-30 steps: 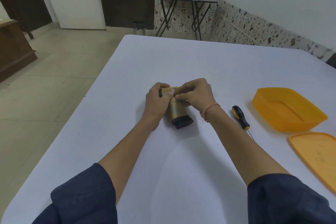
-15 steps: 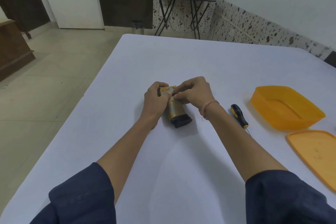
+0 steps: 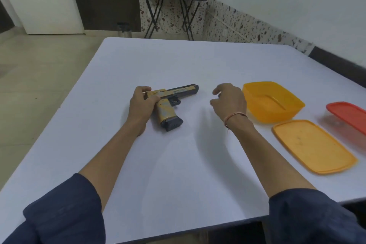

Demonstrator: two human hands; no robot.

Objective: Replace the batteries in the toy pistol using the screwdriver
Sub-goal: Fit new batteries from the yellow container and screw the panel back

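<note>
Left grip on the pistol, right one hanging free

My left hand [image 3: 141, 105] has its grip curled round the back end of the toy pistol [image 3: 170, 97], thumb on top. The gun is flat on its side on the white surface [image 3: 178, 164], muzzle pointing right, dark-based handle angled toward me. The right hand [image 3: 230, 101] hovers off the surface between the pistol and the orange tub [image 3: 277, 115], touching neither. Its fingers are loosely curled, with thumb and forefinger apart. I only get the back of that hand, so I can't tell if something small sits in the grip. The tub's orange lid [image 3: 313, 146] lies flat just in front of it. A red-lidded box [image 3: 348, 115] is blurry and cut off at the right edge. My left palm hides the rear of the pistol.
</note>
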